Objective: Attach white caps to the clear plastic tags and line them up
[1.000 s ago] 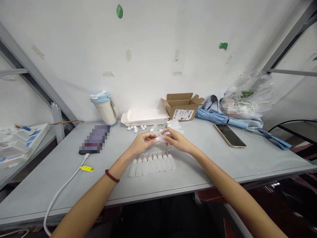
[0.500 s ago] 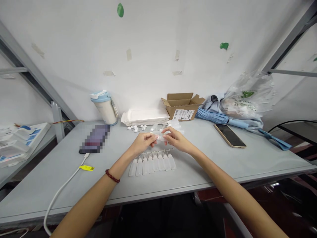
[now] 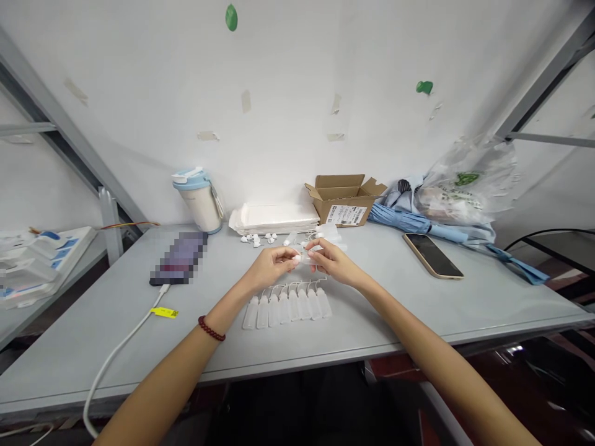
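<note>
Between my two hands is a small translucent plastic bottle (image 3: 305,255), partly covered by fingers. My left hand (image 3: 274,266) is closed, thumb and forefinger pinching the bottle's white left end, which looks like a cap. From the other side, my right hand (image 3: 331,259) grips the bottle with bent fingers. Just below my hands, several similar bottles (image 3: 286,310) lie side by side in a row, with thin white cords at their necks. Beyond my left fingers are several loose white caps (image 3: 257,241). More translucent bottles (image 3: 328,231) lie behind my right fingers.
A stack of white packets (image 3: 279,218) and an open cardboard box (image 3: 346,209) stand along the wall. A tumbler (image 3: 201,201) and a cabled phone (image 3: 180,259) are left. To the right lie another phone (image 3: 433,256), a folded blue umbrella (image 3: 409,218) and a plastic bag (image 3: 469,186).
My fingers have shifted slightly around the bottle, and a white end now shows at my left fingertips. The view has moved a little; the row of bottles stays put.
</note>
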Demonstrator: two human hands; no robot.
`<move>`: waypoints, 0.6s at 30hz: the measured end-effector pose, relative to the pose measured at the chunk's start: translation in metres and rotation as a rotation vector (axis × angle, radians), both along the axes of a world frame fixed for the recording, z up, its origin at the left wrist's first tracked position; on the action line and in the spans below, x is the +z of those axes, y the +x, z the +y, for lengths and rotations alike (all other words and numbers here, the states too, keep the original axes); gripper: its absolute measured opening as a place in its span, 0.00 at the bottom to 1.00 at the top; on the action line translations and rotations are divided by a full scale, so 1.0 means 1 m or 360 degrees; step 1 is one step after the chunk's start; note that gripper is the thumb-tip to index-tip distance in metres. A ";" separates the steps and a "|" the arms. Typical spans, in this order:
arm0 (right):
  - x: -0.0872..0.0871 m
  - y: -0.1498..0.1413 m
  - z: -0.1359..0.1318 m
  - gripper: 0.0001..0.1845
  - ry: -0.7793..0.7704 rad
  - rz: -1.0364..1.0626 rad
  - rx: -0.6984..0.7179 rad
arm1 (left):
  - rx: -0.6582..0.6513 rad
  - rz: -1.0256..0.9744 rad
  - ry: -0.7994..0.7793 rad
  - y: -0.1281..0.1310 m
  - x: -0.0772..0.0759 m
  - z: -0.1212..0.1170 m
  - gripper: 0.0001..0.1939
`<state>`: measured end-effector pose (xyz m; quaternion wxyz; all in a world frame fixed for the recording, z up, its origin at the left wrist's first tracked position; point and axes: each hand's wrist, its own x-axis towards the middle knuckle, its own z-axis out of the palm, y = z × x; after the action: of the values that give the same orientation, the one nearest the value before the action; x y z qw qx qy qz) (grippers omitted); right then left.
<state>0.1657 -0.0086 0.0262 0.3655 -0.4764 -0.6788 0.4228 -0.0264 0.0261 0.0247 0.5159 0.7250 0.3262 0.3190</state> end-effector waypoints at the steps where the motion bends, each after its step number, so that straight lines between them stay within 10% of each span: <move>1: -0.001 0.000 0.000 0.13 0.0004 0.0002 0.0009 | -0.0004 -0.0007 -0.0015 0.000 0.000 0.000 0.14; 18: -0.001 0.000 0.000 0.13 -0.0020 -0.0010 0.0023 | 0.0106 0.0037 -0.0031 0.000 -0.003 0.000 0.15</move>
<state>0.1657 -0.0082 0.0249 0.3573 -0.4752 -0.6806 0.4281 -0.0266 0.0261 0.0212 0.5083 0.7123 0.3591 0.3243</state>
